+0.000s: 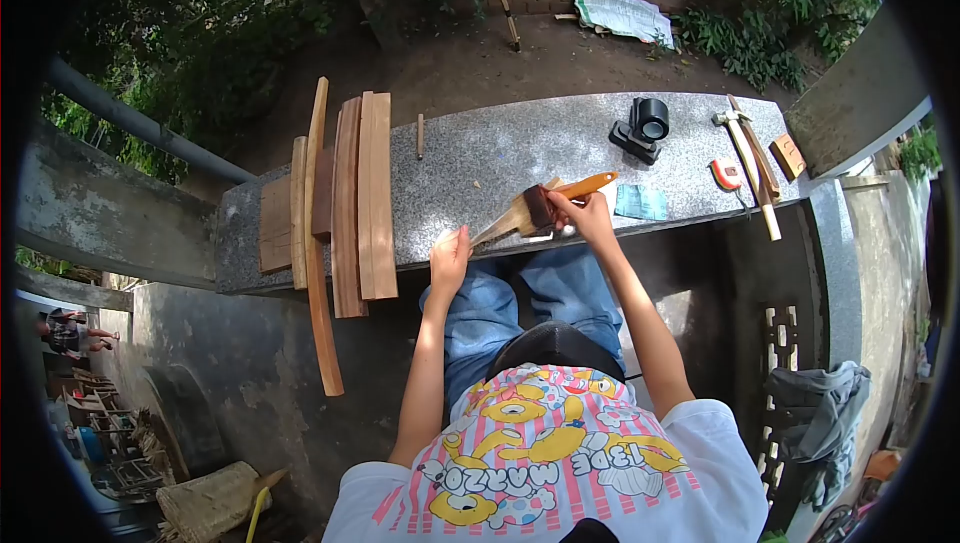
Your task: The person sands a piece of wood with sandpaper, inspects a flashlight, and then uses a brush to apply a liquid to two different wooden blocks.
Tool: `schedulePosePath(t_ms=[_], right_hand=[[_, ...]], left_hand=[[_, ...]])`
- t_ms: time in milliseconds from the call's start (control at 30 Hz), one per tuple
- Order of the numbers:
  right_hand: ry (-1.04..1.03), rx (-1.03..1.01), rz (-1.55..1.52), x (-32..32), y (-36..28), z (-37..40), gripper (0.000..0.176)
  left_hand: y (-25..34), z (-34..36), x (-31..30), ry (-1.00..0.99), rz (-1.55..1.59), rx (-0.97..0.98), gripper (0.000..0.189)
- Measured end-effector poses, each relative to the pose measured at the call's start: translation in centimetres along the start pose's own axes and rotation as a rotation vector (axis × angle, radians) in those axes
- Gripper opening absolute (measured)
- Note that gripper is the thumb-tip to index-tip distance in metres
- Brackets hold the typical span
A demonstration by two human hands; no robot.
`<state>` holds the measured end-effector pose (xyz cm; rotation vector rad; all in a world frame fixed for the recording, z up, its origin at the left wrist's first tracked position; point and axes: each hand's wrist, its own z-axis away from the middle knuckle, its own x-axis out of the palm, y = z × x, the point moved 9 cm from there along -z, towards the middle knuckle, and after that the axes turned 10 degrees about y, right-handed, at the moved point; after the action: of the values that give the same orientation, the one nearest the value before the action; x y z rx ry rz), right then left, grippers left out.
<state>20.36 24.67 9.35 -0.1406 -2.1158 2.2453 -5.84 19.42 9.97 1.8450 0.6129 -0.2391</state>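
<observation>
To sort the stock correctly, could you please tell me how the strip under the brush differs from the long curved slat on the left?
The pale strip is short and light-coloured; the curved slat is much longer and reddish-brown. The pale strip is held by the left hand under the brush in the right hand; the curved slat lies untouched, overhanging the slab. Both are thin wood.

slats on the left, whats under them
The slats rest on a granite slab, and the leftmost ones lie over a flat brown board. Their near ends overhang the slab's edge. How far the board runs beneath them is covered.
</observation>
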Motion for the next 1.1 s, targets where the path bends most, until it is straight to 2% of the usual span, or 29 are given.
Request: schedulePosePath(t_ms=[33,67,100,167,233,367,433,467,567,633,733,833,967,1033,1100], right_hand=[[0.104,-0.059,-0.112,-2.6,-0.1,-1.2,0.026],[0.216,-0.081,0.056,-5.3,-0.6,-1.8,0.025],[0.307,-0.114,0.089,-7.1,-1.5,-2.1,0.023],[0.363,-0.211,0.052,-8.0,-3.7,-1.6,0.023],[0.265,-0.234,-0.113,-5.1,-5.0,-0.3,0.023],[-0.121,-0.074,-0.238,4.5,-3.9,3.5,0.024],[-0.118,-0.050,-0.206,5.3,-2.3,3.8,0.023],[-0.057,-0.037,-0.203,4.5,-1.2,3.3,0.022],[0.228,-0.094,-0.164,-1.0,-0.9,2.1,0.018],[0.439,-0.172,-0.089,-4.4,-2.5,2.4,0.018],[0.442,-0.208,-0.103,-4.9,-4.1,2.9,0.018],[0.211,-0.194,-0.311,0.8,-5.2,4.1,0.018],[-0.070,-0.290,-0.105,7.3,-6.5,7.2,0.016],[-0.073,-0.291,-0.090,6.9,-4.6,6.7,0.017],[-0.015,-0.132,-0.207,3.9,-1.4,4.9,0.019]], left_hand=[[0.1,0.0,0.0,0.015,-0.008,0.003,0.053],[0.1,0.1,0.1,0.015,-0.005,0.003,0.053],[0.0,0.1,0.1,0.018,-0.003,0.005,0.053],[0.0,0.0,0.0,0.026,-0.001,0.008,0.052],[0.0,0.0,0.1,0.007,0.003,-0.001,0.052],[0.2,-0.3,0.2,-0.048,0.030,0.001,0.045],[0.7,-0.6,0.0,-0.029,0.043,0.052,0.036],[0.9,-0.6,-0.1,-0.032,0.019,0.061,0.028],[1.5,-0.4,0.1,-0.013,-0.033,0.134,0.026],[1.3,-0.4,0.2,-0.019,-0.024,0.106,0.025],[1.5,-0.3,0.3,-0.026,0.005,0.063,0.024],[1.4,-0.3,0.3,-0.034,0.013,0.044,0.024],[1.3,-0.4,-0.1,-0.013,0.080,0.037,0.024],[1.0,-0.5,-0.3,0.006,0.099,0.070,0.025],[1.2,-0.3,0.0,-0.029,-0.001,0.110,0.027]])
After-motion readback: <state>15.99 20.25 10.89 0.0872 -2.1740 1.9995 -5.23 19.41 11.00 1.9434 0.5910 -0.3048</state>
